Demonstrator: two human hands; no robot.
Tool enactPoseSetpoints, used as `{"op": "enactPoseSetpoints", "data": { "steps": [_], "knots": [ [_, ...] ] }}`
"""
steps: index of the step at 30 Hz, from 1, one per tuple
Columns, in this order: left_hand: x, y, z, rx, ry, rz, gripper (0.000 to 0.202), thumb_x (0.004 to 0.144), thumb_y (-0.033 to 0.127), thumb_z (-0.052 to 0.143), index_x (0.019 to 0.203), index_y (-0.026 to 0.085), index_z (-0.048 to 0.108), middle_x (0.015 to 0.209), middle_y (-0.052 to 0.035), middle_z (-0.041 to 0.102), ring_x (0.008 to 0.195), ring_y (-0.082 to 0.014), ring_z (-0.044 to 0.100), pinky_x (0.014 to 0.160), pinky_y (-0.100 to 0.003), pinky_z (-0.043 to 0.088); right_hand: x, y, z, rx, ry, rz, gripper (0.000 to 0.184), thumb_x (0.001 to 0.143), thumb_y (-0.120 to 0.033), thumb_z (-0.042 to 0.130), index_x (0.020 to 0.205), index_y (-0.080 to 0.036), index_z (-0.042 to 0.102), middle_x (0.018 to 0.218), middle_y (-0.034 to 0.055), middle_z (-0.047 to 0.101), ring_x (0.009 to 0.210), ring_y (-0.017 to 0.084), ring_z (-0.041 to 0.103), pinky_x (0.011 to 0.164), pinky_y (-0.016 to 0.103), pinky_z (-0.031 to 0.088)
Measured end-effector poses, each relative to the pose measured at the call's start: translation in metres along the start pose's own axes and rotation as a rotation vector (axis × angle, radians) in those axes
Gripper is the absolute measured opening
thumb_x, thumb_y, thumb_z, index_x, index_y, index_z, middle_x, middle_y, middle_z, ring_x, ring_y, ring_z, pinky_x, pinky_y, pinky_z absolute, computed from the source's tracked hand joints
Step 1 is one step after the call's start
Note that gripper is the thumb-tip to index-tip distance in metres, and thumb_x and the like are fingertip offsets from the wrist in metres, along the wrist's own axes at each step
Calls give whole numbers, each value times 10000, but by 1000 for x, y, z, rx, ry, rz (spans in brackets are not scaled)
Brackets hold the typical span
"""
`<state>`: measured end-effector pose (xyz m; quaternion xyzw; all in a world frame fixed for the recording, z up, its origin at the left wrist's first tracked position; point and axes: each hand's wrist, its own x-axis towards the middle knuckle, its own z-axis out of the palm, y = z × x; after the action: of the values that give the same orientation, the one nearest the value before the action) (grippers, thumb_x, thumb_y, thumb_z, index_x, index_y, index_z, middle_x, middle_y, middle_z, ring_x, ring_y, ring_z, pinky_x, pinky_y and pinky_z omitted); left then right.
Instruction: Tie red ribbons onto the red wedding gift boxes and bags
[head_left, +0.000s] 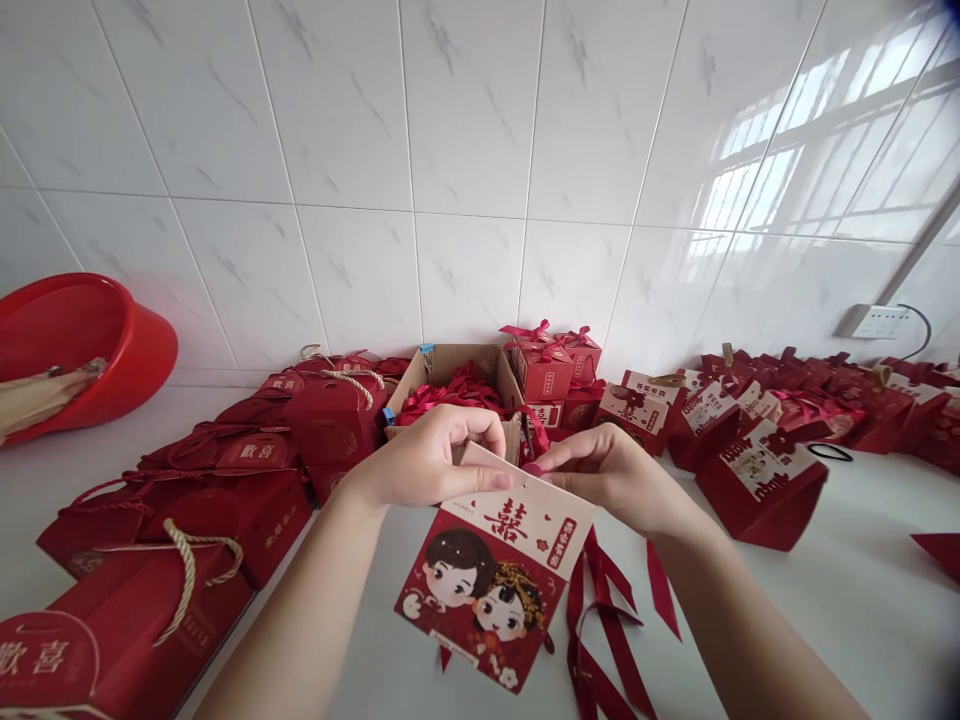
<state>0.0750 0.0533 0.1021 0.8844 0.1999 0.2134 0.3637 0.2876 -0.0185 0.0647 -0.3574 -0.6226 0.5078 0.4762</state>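
In the middle of the head view, a red and cream gift box with two cartoon figures and red characters is held tilted above the white table. My left hand is closed on its upper left edge, thumb across the printed front. At the box's top right edge, the fingers of my right hand pinch a dark red ribbon. Behind the box, other loose red ribbons hang or lie on the table; where they join is hidden.
An open cardboard box full of red ribbons stands by the tiled wall. Red gift boxes with rope handles line the left, and triangular boxes the right. A red basin sits far left; a black hair tie lies right.
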Motion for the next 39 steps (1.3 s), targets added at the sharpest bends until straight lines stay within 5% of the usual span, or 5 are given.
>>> {"op": "enactPoseSetpoints", "data": {
  "steps": [21,29,33,39],
  "knots": [
    [5,-7,4,-56,-21,-22,299,764,389,710,759,161,516,648,40,508,550,-70,421,486,-192,311,2,0,-3,16,-34,23,137,755,-276,776,866,-196,781,803,31,755,635,81,648,593,171,503],
    [4,-3,5,-18,124,-60,304,767,395,702,746,174,494,595,60,450,545,-78,410,491,-191,302,2,2,-3,114,-6,7,334,884,-463,609,933,-170,762,849,59,736,762,141,668,697,249,526],
    [5,-3,7,-37,203,-39,309,790,401,681,734,174,478,567,71,425,514,-68,376,479,-186,282,4,5,-2,147,51,-47,213,789,-339,749,966,-222,735,914,24,730,812,138,672,758,256,537],
    [7,-3,10,-34,304,-17,265,829,394,638,779,177,495,589,66,418,514,-73,388,476,-189,291,7,9,4,148,198,-154,299,685,-236,829,953,-234,697,948,6,692,812,121,645,731,233,536]
  ]
}}
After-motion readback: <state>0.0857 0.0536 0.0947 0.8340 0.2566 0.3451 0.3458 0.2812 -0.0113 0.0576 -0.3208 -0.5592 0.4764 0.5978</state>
